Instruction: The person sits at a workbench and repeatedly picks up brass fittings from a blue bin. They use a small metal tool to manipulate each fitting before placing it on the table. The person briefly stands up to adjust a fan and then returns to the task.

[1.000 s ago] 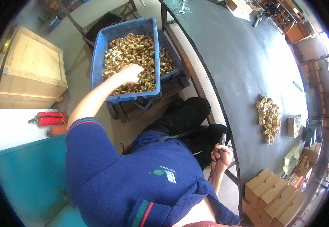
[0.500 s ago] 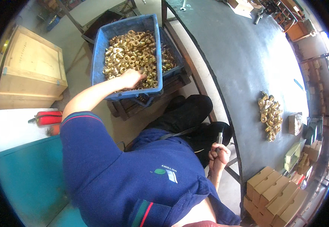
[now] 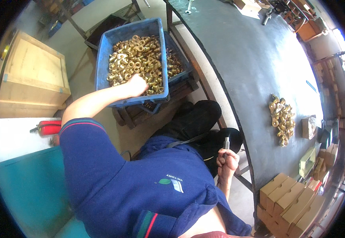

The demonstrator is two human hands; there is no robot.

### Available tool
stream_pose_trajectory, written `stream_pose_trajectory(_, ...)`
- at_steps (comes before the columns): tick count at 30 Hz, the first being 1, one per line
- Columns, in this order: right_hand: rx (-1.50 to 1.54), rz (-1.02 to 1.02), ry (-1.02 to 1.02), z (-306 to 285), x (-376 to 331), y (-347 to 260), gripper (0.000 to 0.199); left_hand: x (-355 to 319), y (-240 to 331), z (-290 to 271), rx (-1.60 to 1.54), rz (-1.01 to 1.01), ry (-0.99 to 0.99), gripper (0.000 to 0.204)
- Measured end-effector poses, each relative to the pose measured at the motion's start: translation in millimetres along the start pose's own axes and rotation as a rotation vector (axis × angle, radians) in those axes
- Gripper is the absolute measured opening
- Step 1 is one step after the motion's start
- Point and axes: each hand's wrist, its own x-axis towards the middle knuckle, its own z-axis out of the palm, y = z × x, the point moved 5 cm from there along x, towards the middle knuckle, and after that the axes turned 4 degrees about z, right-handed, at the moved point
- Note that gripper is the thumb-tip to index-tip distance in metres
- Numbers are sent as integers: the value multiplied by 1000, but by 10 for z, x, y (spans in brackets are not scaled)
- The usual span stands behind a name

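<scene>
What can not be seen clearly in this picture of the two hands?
- Head view: left hand is a closed fist in the blue crate of brass fittings; what it grips is hidden.
- Right hand grips a metal tool; its lower end is hidden.

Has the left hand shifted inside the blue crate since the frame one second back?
Yes. The left hand has drawn back from the middle of the brass fittings toward the near wall of the blue crate, closer to the person.

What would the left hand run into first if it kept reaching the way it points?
The left hand is already against the heap of brass ring fittings in the blue plastic crate; it would dig into them.
</scene>
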Motion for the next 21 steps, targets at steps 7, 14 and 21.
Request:
stream_pose_trajectory(7,-37,-7,15,-51,-14,-16,28,-166,-304,-563,-81,-342,-23,9)
stream_pose_trajectory(14,-402,-196,-185,270,76,-190,30,213,338,-1613,-1577,-180,400,10)
stream_pose_trajectory(21,-689,-386,-225,478,-17,-340,27,783,1842,-1863,-2061,251,96,14)
